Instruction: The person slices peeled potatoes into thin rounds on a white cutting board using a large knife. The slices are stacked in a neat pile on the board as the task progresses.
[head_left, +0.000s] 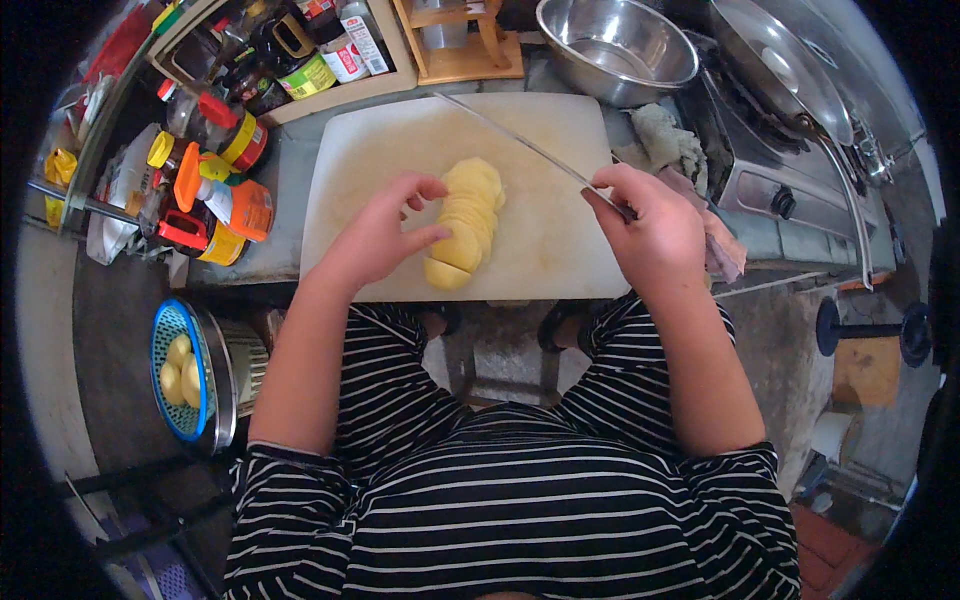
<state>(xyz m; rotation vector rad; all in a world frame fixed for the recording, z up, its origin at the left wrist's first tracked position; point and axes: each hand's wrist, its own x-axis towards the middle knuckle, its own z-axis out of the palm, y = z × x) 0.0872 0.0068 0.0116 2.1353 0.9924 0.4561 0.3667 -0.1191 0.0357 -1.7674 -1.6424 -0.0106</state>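
Note:
On a white plastic cutting board (375, 150) lies a row of overlapping peeled potato slices (471, 202), with a thicker cut piece at the near end. My left hand (379, 229) is at the left side of the slices, fingers apart and curved, the thumb at the slices' edge; whether it touches them I cannot tell. My right hand (652, 221) grips a knife (517, 139) above the board's right side. Its blade, seen nearly edge-on, points up and left toward the board's far edge. The fingers hide most of the handle.
Sauce bottles (244, 139) and an orange spray bottle (251, 210) stand at the left. A steel bowl (619, 52), a cloth (667, 142) and a gas stove (780, 187) with a pan (787, 67) are at the right. Lower left, a blue basket (201, 330) holds several peeled potatoes.

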